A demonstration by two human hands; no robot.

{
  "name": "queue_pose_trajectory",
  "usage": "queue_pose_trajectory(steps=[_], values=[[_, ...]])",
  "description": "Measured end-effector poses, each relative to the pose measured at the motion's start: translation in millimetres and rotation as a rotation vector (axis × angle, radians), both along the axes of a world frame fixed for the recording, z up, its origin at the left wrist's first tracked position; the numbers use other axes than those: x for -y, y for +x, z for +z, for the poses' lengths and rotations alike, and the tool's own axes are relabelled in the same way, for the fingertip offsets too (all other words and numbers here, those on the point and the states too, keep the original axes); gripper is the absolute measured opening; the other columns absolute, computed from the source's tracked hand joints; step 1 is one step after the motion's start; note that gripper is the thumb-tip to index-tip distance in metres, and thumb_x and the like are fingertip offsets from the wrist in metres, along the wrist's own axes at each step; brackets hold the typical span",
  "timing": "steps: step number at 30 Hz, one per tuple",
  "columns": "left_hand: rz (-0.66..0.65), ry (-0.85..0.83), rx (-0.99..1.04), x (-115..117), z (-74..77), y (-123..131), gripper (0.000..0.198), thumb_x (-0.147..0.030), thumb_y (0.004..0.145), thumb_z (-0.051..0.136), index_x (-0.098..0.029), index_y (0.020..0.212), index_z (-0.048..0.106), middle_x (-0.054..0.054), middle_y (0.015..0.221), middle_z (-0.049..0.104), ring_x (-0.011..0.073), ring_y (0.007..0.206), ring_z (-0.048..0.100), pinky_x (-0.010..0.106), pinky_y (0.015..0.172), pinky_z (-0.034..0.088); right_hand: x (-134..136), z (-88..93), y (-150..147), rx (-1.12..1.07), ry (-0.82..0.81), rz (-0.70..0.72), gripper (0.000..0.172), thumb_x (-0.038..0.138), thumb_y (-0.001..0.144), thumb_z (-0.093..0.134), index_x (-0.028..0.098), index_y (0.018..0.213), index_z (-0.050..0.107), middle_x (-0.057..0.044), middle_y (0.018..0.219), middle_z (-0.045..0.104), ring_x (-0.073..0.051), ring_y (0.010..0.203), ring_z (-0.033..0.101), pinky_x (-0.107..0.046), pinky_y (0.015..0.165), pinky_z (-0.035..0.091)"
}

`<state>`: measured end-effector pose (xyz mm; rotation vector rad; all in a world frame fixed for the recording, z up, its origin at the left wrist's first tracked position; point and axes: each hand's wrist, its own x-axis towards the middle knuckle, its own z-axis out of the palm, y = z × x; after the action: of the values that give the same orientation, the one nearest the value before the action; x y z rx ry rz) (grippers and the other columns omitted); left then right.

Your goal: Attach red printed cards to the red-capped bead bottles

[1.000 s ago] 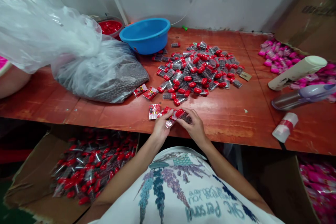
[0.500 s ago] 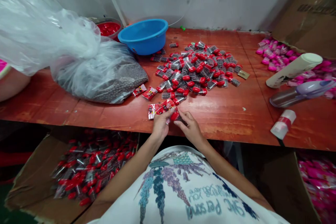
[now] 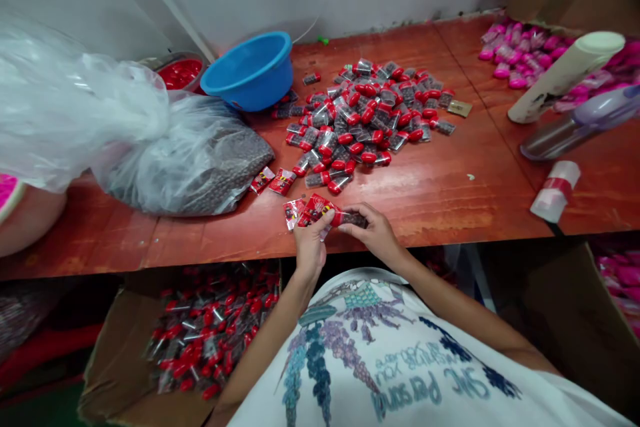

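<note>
My left hand (image 3: pixel 310 247) pinches some red printed labels (image 3: pixel 315 208) above the near edge of the table. My right hand (image 3: pixel 378 235) is closed around a small clear bottle (image 3: pixel 356 219) with dark contents. The bottle's red end meets the labels by my left thumb. Just beyond my hands lies a pile of similar red-capped bottles (image 3: pixel 370 113). Two red label packs (image 3: pixel 283 181) rest on the table to the left of the pile.
At the left sits a clear plastic bag of dark beads (image 3: pixel 200 167), with a blue basin (image 3: pixel 250 73) behind it. Flasks (image 3: pixel 565 77) and a tape roll (image 3: pixel 555 192) stand or lie at the right. Below the table, a cardboard box (image 3: pixel 107 353) holds red-capped bottles.
My right hand has drawn slightly back to the right, and the bottle now shows lengthwise between my hands. The whole view has turned a little.
</note>
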<state>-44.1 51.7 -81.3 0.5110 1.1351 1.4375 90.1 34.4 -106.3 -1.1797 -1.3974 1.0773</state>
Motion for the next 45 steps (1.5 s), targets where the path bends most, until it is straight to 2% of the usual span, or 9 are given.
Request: queue_pose_trajectory(steps=[5, 14, 21, 23, 28, 32, 36, 39, 45], values=[[0.013, 0.002, -0.056, -1.7, 1.9, 3.3, 0.029, -0.011, 0.054, 0.081, -0.017, 0.075, 0.061, -0.003, 0.071, 0.066, 0.0102, 0.063, 0.062, 0.021, 0.065, 0.050, 2.2, 4.3, 1.3, 0.046, 0.068, -0.006, 0.024, 0.028, 0.080, 0.066, 0.025, 0.104, 0.066, -0.003, 0.097, 0.062, -0.018, 0.092, 0.060, -0.031, 0.082, 0.047], [-0.083, -0.001, -0.055, 5.3, -1.4, 7.7, 0.027, -0.014, 0.059, 0.081, -0.016, 0.081, 0.065, 0.000, 0.078, 0.070, 0.0129, 0.070, 0.066, 0.026, 0.073, 0.052, 5.4, -12.5, -6.0, -0.233, -0.106, -0.163, 0.033, 0.038, 0.074, 0.070, 0.023, 0.103, 0.063, -0.003, 0.098, 0.066, -0.018, 0.089, 0.062, -0.030, 0.079, 0.051], [-0.146, -0.008, -0.051, 3.3, -0.5, 7.7, 0.028, -0.010, 0.055, 0.082, -0.015, 0.078, 0.067, 0.000, 0.076, 0.071, 0.0138, 0.070, 0.066, 0.024, 0.072, 0.051, 5.7, -8.4, -11.9, -0.421, -0.272, -0.120, 0.036, 0.041, 0.076, 0.066, 0.023, 0.104, 0.055, 0.002, 0.083, 0.061, -0.010, 0.055, 0.052, -0.021, 0.042, 0.043], [-0.128, 0.004, -0.037, 1.4, -0.7, 7.3, 0.029, -0.009, 0.054, 0.081, -0.016, 0.078, 0.068, 0.000, 0.076, 0.071, 0.0138, 0.070, 0.066, 0.024, 0.072, 0.051, 6.0, -6.6, -10.7, -0.394, -0.227, -0.079, 0.034, 0.039, 0.082, 0.059, 0.023, 0.112, 0.054, -0.001, 0.091, 0.060, -0.011, 0.060, 0.053, -0.022, 0.047, 0.047], [-0.146, -0.023, -0.037, -3.3, -0.1, 3.8, 0.028, -0.009, 0.051, 0.083, -0.013, 0.074, 0.068, 0.001, 0.073, 0.071, 0.0141, 0.067, 0.066, 0.025, 0.071, 0.052, 9.3, -5.7, -5.8, -0.118, 0.024, -0.018, 0.040, 0.030, 0.087, 0.054, 0.027, 0.126, 0.055, -0.007, 0.112, 0.051, -0.019, 0.102, 0.056, -0.032, 0.083, 0.052], [-0.192, -0.054, -0.014, -5.0, 2.2, -1.1, 0.031, -0.007, 0.047, 0.084, -0.012, 0.073, 0.067, 0.001, 0.071, 0.071, 0.0138, 0.064, 0.066, 0.025, 0.068, 0.052, 9.0, -6.7, -8.1, -0.408, -0.135, -0.019, 0.040, 0.035, 0.085, 0.058, 0.030, 0.124, 0.056, -0.004, 0.107, 0.055, -0.014, 0.077, 0.060, -0.028, 0.063, 0.057], [-0.198, -0.031, 0.028, -5.6, 5.9, -3.9, 0.034, -0.008, 0.048, 0.084, -0.013, 0.078, 0.069, 0.002, 0.077, 0.072, 0.0149, 0.069, 0.067, 0.025, 0.070, 0.052, 6.5, -2.9, -10.1, -0.622, -0.255, -0.008, 0.040, 0.035, 0.079, 0.066, 0.027, 0.118, 0.059, -0.001, 0.097, 0.063, -0.013, 0.070, 0.061, -0.028, 0.061, 0.057], [-0.145, 0.019, 0.012, -4.9, 8.9, -2.6, 0.027, -0.012, 0.053, 0.083, -0.014, 0.076, 0.068, 0.001, 0.074, 0.071, 0.0148, 0.068, 0.066, 0.026, 0.070, 0.052, 7.4, -1.9, -10.3, -0.585, -0.227, -0.041, 0.040, 0.032, 0.078, 0.067, 0.026, 0.117, 0.058, -0.001, 0.100, 0.063, -0.015, 0.079, 0.062, -0.028, 0.066, 0.057], [-0.088, 0.103, -0.110, -0.4, 11.2, 3.4, 0.023, -0.013, 0.056, 0.082, -0.013, 0.072, 0.066, -0.001, 0.068, 0.068, 0.0112, 0.064, 0.063, 0.023, 0.067, 0.051, 13.4, -2.5, -13.1, -0.247, 0.003, -0.144, 0.029, 0.027, 0.080, 0.066, 0.027, 0.109, 0.061, -0.003, 0.104, 0.060, -0.018, 0.096, 0.059, -0.034, 0.088, 0.050]])
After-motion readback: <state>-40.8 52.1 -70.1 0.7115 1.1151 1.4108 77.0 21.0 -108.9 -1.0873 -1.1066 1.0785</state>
